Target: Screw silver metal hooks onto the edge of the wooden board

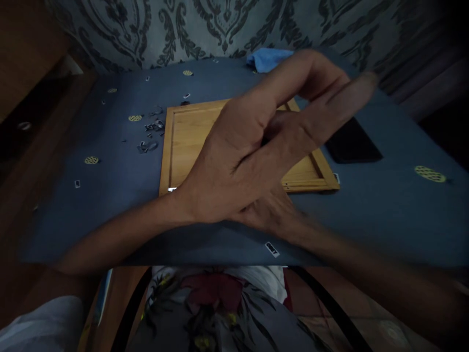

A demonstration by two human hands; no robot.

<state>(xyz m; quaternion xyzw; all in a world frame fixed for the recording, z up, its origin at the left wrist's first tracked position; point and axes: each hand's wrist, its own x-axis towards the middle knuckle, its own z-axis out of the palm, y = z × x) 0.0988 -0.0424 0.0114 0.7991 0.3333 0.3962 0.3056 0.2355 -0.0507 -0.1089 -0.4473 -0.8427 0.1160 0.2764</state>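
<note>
My left hand [234,161] is raised close to the camera over a framed wooden panel [186,137], pointing up and right. Its thumb and forefinger come together at the tips. Anything between them is too blurred to make out. Behind and below it is my right hand [269,208], coming from the right; its fingers are hidden by the left hand. The panel lies flat on the cloth-covered table, with a small shiny metal piece [172,189] at its near left corner and small dark holes along its near right edge.
Several small metal parts [156,125] lie left of the panel on the blue-grey patterned tablecloth [120,186]. A flat black object [355,144] rests at the panel's right side. A blue cloth [269,59] sits at the back, by the patterned wall covering [220,24].
</note>
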